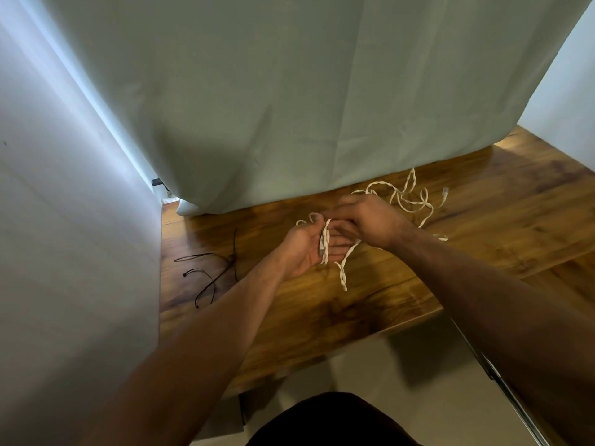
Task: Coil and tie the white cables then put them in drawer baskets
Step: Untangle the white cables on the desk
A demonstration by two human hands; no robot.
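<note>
Both hands (302, 244) (370, 220) hold white cable (343, 268) above table (322, 310).

loose white cable (415, 204) right, curtain (289, 98) behind

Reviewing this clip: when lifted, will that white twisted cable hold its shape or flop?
Probably floppy: the white cable sags in a loop below the left hand and lies in loose curls on the table. Its twisted surface likely resists slipping through the right hand. The trailing tangle could snag when pulled.
</note>
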